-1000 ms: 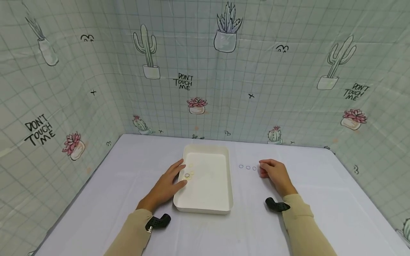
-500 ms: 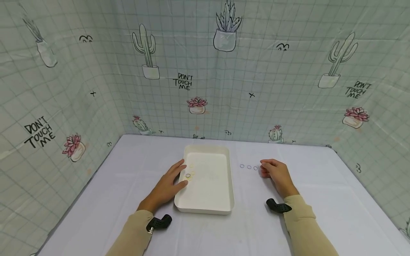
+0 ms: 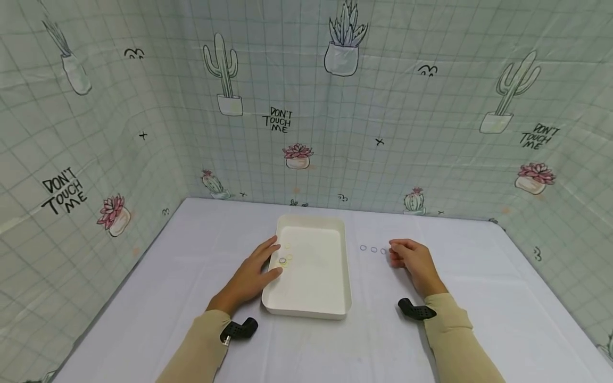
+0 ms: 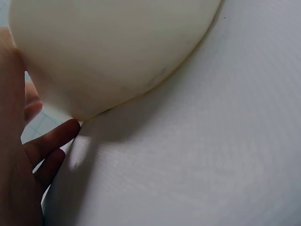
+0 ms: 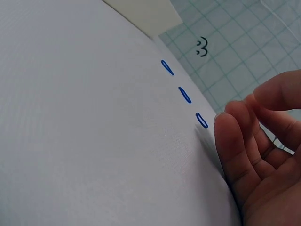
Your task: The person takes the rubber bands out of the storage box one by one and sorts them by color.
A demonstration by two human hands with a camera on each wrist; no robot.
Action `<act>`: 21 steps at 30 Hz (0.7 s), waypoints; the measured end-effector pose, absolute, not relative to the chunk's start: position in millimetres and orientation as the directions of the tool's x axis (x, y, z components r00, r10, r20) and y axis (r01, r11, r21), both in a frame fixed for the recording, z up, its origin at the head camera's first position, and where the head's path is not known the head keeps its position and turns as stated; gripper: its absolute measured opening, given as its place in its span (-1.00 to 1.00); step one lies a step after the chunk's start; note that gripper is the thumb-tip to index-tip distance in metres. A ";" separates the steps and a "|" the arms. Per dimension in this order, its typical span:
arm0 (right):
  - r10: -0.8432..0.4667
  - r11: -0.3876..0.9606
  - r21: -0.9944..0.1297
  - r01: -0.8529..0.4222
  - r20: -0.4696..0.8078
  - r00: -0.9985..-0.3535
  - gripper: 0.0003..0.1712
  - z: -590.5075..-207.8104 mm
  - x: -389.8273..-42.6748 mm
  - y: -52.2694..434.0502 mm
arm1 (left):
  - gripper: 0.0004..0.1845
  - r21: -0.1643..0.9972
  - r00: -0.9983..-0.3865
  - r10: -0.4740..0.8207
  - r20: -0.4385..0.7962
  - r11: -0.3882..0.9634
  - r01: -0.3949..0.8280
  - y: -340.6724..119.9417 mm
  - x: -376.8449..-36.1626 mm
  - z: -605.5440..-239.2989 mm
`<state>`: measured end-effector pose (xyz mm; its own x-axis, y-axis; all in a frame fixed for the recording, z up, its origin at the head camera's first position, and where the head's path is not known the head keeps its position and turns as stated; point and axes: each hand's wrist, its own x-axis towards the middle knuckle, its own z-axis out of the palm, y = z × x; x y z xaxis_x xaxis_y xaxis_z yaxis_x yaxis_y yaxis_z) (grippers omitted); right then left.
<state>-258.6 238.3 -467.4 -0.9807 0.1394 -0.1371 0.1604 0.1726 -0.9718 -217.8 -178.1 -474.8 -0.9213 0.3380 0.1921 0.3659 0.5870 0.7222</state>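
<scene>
Head view, left hand (image 3: 249, 277): rests on worktop (image 3: 167, 298) against left wall of white tray (image 3: 311, 298); fingers straight, relaxed, tips on tray rim; grasps nothing.
Head view, tray contents: a few small rings (image 3: 286, 258) on tray floor, just beside left fingertips.
Head view, right hand (image 3: 414, 263): on worktop right of tray; fingers loosely curled, grip released, holds nothing.
Head view, blue rings (image 3: 374, 249): three in a row on worktop, between tray and right hand; nearest one just beside the fingertips.
Left wrist view: tray (image 4: 113, 52) outer wall fills upper frame; fingers (image 4: 49, 141) lie beside its lower corner.
Right wrist view: three blue rings (image 5: 185, 94) in line; nearest just beside fingertips (image 5: 225, 129); contact cannot be told; hand loosely curled, empty.
</scene>
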 end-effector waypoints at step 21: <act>0.062 0.139 -0.979 0.148 -0.141 -0.988 -0.52 -464.2 -257.4 231.0 | -0.30 0.728 -0.927 0.338 0.163 0.593 0.344 -177.6 -217.4 -473.7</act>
